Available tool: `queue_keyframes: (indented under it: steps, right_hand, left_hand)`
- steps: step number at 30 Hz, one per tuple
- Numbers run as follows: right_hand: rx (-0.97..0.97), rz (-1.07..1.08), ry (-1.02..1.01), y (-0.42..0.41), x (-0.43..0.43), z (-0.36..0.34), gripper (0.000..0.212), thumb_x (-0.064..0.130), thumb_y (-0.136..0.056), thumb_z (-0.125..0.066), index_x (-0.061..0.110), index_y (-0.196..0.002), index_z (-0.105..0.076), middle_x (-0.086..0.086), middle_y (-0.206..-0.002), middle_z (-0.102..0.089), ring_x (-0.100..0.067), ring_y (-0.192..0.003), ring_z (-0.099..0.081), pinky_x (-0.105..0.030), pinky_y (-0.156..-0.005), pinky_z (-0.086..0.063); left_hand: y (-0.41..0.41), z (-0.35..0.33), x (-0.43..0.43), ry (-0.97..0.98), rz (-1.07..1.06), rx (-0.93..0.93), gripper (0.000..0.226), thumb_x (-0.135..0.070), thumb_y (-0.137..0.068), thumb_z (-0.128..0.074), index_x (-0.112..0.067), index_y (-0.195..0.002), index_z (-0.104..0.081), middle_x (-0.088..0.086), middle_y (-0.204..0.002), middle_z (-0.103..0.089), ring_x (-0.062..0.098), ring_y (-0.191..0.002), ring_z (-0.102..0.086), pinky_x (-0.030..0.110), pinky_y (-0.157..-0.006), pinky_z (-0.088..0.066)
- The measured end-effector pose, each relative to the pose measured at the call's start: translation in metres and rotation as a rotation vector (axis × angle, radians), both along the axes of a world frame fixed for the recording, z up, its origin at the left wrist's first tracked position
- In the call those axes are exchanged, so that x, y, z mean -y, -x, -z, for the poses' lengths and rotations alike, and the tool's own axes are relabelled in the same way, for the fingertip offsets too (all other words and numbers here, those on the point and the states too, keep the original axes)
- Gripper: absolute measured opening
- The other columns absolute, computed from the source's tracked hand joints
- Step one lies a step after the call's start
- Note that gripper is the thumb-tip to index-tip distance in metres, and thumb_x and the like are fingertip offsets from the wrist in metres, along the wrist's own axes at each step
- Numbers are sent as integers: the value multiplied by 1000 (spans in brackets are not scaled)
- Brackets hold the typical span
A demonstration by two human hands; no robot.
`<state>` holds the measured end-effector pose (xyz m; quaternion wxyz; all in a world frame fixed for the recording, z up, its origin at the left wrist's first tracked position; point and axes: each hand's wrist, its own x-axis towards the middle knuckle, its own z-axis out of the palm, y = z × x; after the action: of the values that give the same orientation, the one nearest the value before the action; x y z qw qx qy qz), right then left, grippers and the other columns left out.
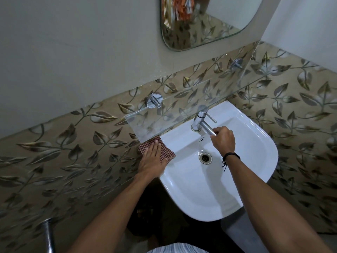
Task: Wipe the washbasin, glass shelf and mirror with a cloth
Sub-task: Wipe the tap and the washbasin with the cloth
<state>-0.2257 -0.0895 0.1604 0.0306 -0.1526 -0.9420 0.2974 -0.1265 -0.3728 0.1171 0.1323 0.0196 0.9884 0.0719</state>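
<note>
While my left hand [152, 160] presses flat, fingers straight, on the checked cloth [167, 152] at the washbasin's [200, 194] left rim, my right hand [224, 140] grips the tap spout [207, 127].

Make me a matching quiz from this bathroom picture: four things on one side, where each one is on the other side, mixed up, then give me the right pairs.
Things:
1. cloth
2. tap
3. drain
4. mirror

Places:
A. on the wall above the shelf
B. under the flat left hand, on the rim of the basin
C. gripped at its spout by the right hand
D. at the bottom of the basin

Pairs: 1-B, 2-C, 3-D, 4-A
</note>
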Motion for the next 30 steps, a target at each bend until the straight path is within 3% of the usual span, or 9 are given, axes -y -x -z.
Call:
queue_keyframes:
  steps: [5,10,15,23,30]
  right_hand:
    - [-12,13,2,1,1,1,28,10,-79,-64,16,-104,-74,-8,-96,-69,-22,-79,-57,-22,-56,-36]
    - [-19,7,19,0,1,-1,27,8,-79,-64,15,-104,-74,-9,-95,-69,-23,-75,-57,-18,-48,-31]
    - [-20,0,20,-3,-1,-4,29,10,-80,-66,15,-108,-74,-7,-99,-71,-26,-93,-63,-24,-64,-42]
    - [-38,13,44,-4,4,-7,31,7,-81,-65,13,-111,-74,-9,-104,-72,-28,-94,-65,-26,-66,-44]
    - [-33,15,45,-5,2,-8,32,7,-81,-65,14,-111,-73,-8,-104,-71,-28,-98,-64,-27,-68,-47]
  left_hand:
    - [-3,-1,-1,8,30,34,76,-51,-105,-24,-10,-156,14,6,-165,20,16,-153,17,35,-121,15]
    - [-20,2,-8,-10,62,20,76,-53,-104,-22,-12,-157,12,4,-166,17,16,-153,16,33,-121,15]
    - [-4,-6,2,-5,-30,-4,81,-59,-101,-24,-13,-158,11,3,-165,21,13,-152,17,31,-118,17]
    - [-33,0,-19,-32,-22,15,80,-60,-103,-16,-7,-156,13,8,-164,20,19,-153,18,33,-117,20]
    - [-46,1,-30,-39,-35,-12,82,-60,-101,-19,-9,-155,14,7,-165,20,17,-153,18,35,-123,13]
